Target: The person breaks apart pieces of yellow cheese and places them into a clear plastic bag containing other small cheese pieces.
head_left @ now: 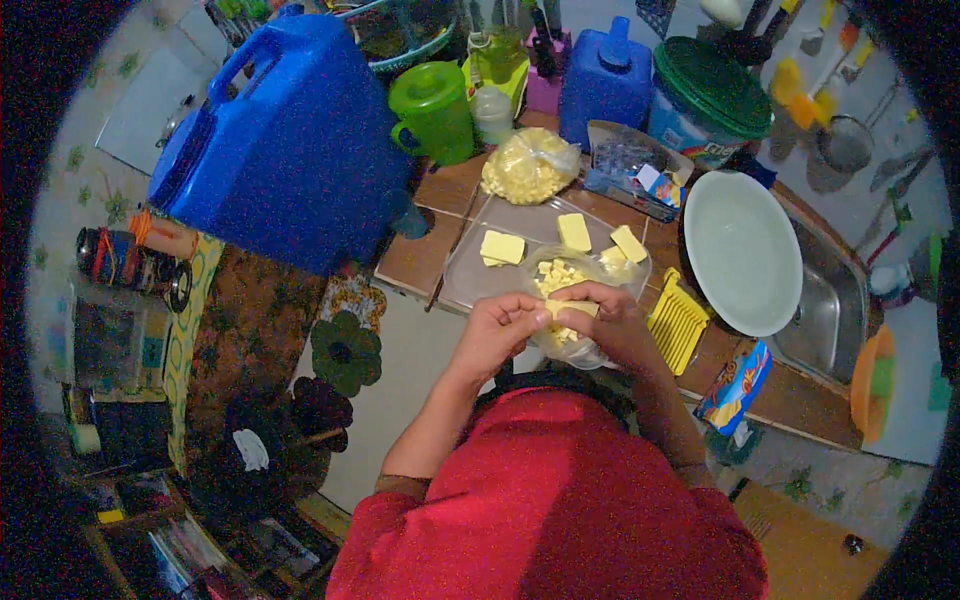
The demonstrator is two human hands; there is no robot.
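My left hand (513,325) and my right hand (605,325) meet at the counter's front, both pinching a pale yellow piece (563,306) between thumbs and fingers. Beneath them lies an open plastic bag of small yellow cubes (560,271), resting on a translucent board (465,275). Pale yellow blocks (502,245) sit on the board left of the bag, with another block (574,232) behind it and more pieces (627,244) at the right. A fuller bag of yellow cubes (525,172) stands at the back of the board.
Blue jerrycan (270,150) at left; green jug (431,118), blue container (605,95), green-lidded bucket (708,90) and box (630,165) at back. A white oval basin (742,250) sits by the sink (830,330); a yellow ridged tool (677,320) and blue packet (733,385) lie right.
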